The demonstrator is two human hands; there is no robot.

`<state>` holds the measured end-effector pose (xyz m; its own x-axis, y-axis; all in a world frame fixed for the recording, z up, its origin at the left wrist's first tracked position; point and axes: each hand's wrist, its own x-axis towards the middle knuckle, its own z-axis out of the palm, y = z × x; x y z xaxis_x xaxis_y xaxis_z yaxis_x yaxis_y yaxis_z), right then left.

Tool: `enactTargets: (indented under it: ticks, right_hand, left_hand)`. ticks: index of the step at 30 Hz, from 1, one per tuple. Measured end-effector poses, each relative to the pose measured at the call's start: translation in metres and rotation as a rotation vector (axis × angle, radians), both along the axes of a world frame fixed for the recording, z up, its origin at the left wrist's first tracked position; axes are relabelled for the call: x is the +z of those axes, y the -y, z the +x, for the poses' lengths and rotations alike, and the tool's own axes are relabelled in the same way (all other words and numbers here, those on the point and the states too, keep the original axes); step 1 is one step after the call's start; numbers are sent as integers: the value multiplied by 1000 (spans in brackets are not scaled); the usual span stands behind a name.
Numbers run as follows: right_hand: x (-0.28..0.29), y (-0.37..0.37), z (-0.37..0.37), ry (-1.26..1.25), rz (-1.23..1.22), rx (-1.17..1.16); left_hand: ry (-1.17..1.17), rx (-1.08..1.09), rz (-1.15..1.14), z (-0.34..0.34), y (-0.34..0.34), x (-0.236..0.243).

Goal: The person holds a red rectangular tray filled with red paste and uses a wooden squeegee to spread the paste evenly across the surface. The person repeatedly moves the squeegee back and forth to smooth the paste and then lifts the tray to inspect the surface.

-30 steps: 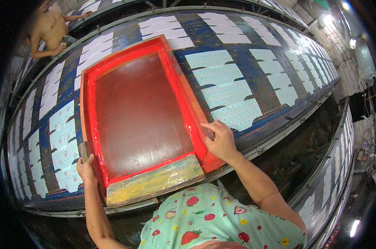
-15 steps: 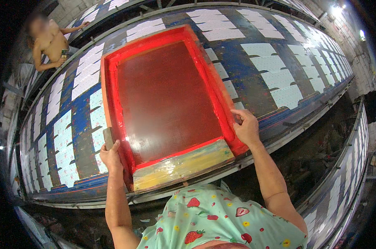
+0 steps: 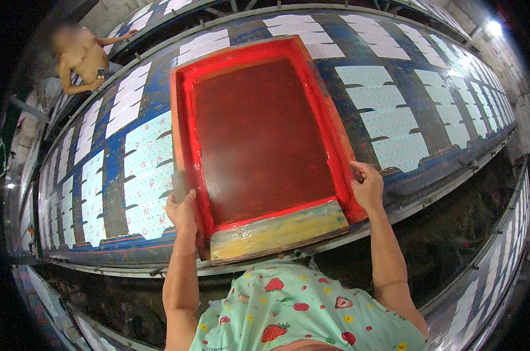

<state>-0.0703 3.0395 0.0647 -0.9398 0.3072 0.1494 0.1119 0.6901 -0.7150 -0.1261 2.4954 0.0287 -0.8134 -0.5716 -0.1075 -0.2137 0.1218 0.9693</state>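
A large screen-printing frame lies over the long table in front of me, its mesh dark red and its borders bright red. Shiny yellowish tape covers its near end. My left hand grips the frame's left side, beside a small grey-brown block. On the opposite side, my right hand is closed around the frame's edge. Cut fabric pieces with small prints lie in columns on both sides, at the left and at the right. Whether the frame touches the table cannot be made out.
The printing table, stained blue and dark, carries many pale pieces and has a metal rail along its near edge. Across it, at the far left, stands a co-worker. Another table with pieces runs behind me at right.
Both hands have shifted the frame rightward along the table. The fabric column at its left now shows fully, while the pieces that peeked out at its right are covered.
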Motion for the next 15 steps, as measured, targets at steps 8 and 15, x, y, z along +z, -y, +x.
enactTargets:
  ticks: [8,15]
  right_hand:
    - [-8,-34,6,28,10,23]
    - [13,-24,11,7,284,122]
  left_hand:
    - [-38,-62,46,3,-35,7]
    - [56,-54,-137,-1,-34,-3]
